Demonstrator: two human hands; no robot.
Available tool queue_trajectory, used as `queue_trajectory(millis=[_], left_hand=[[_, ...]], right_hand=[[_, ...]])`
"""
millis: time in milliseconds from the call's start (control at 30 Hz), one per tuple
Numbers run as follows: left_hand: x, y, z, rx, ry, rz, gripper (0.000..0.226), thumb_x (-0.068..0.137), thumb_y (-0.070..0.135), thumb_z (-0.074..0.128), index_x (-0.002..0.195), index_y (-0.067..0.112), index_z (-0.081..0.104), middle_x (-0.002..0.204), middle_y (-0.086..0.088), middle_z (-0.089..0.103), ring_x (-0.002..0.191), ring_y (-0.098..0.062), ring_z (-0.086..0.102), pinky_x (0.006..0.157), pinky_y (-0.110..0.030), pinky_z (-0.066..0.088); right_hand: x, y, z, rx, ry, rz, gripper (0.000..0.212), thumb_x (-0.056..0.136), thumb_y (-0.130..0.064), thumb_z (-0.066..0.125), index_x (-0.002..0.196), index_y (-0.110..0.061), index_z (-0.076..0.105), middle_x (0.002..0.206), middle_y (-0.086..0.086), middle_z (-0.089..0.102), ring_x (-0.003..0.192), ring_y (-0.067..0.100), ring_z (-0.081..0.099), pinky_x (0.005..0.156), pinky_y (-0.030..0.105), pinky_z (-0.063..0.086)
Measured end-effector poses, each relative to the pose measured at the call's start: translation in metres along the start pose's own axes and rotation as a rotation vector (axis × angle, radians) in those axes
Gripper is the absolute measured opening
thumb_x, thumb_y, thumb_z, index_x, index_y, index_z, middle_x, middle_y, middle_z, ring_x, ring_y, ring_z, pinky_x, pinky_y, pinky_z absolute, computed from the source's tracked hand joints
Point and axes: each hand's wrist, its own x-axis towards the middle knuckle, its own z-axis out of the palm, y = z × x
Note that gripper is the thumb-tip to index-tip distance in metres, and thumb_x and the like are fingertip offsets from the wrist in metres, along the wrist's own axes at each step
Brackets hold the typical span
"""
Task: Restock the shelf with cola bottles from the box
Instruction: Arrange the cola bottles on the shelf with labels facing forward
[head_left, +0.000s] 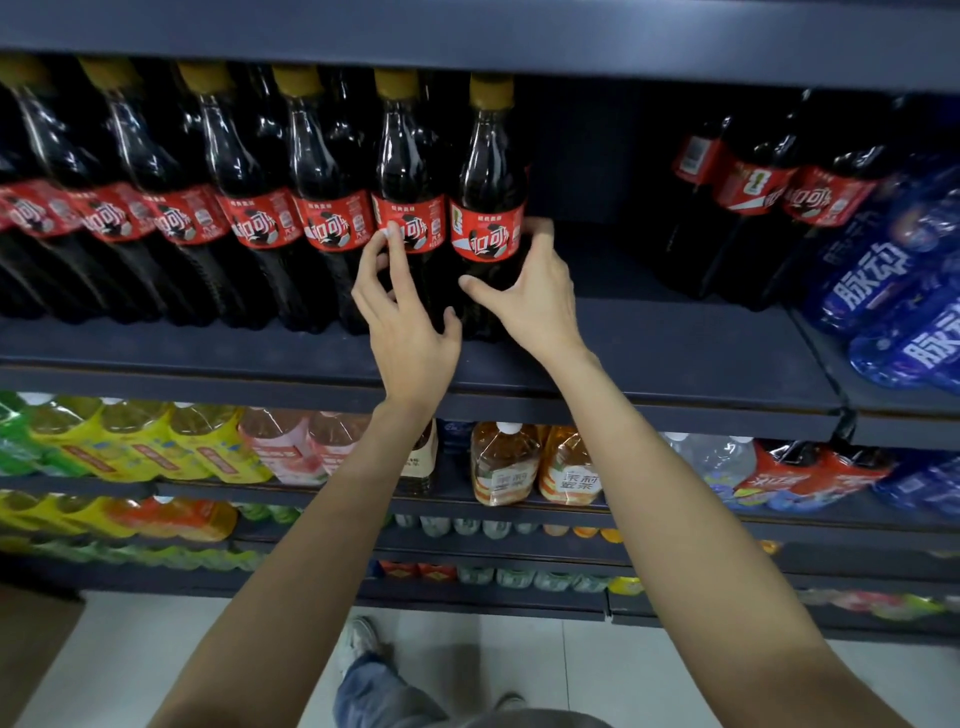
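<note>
Our right hand (530, 291) wraps the end bottle (488, 208), seating it in line. Our left hand (410, 317), fingers spread, steadies its neighbour (410, 208) beside.

A dark blue metal shelf (649, 358) carries a row of upright cola bottles (218, 208) with red labels and gold caps, running leftward from the bottle the right hand (535, 291) holds. To the right of that grip the shelf board is bare, then more cola bottles (753, 208) stand, with blue-wrapped bottles (893, 291) at the far right.
</note>
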Motion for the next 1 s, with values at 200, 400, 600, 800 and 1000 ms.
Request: queue_trajectory(millis=[200,400,600,800,1000], left_hand=[[0.0,0.002,-0.001,0.006,0.007,-0.003,0.085,0.074,0.006,0.064,0.149,0.004,0.021,0.147,-0.016,0.027,0.128,-0.025,0.031,0.081,-0.015,0.039],[-0.001,0.004,-0.001,-0.024,0.011,-0.009,0.086,0.073,0.002,0.063,0.148,0.003,0.022,0.147,-0.016,0.027,0.127,-0.028,0.033,0.084,-0.009,0.032],[-0.003,0.016,-0.007,-0.07,0.073,-0.034,0.077,0.076,0.005,0.061,0.146,0.002,0.029,0.145,-0.018,0.03,0.127,-0.027,0.034,0.09,-0.013,0.038],[-0.015,0.073,0.001,-0.415,0.077,0.386,0.032,0.088,0.004,0.056,0.119,0.0,0.055,0.116,-0.006,0.058,0.111,-0.022,0.052,0.097,-0.038,0.044],[0.01,0.129,0.066,-0.615,-0.405,0.086,0.039,0.087,0.017,0.063,0.125,0.015,0.051,0.1,0.009,0.061,0.094,-0.008,0.059,0.086,-0.033,0.051]], right_hand=[[0.003,-0.001,0.0,0.0,0.001,0.019,0.078,0.071,-0.044,0.078,0.128,-0.014,0.034,0.113,0.002,0.063,0.105,0.023,0.06,0.087,0.039,0.05],[0.003,-0.002,0.005,0.058,-0.001,-0.015,0.074,0.072,-0.037,0.08,0.127,-0.012,0.037,0.116,0.002,0.062,0.108,0.02,0.059,0.091,0.041,0.05],[0.0,0.0,0.005,0.032,-0.008,-0.007,0.087,0.068,-0.044,0.08,0.135,-0.014,0.033,0.131,0.007,0.052,0.121,0.023,0.05,0.095,0.04,0.046],[-0.026,0.035,-0.06,-0.059,0.108,-0.138,0.05,0.084,-0.035,0.067,0.128,-0.021,0.048,0.122,-0.003,0.06,0.115,0.012,0.055,0.096,0.036,0.046],[-0.033,0.098,-0.15,-0.2,0.511,-0.005,0.031,0.086,-0.018,0.058,0.117,-0.012,0.056,0.107,0.0,0.066,0.103,0.019,0.062,0.09,0.037,0.048]])
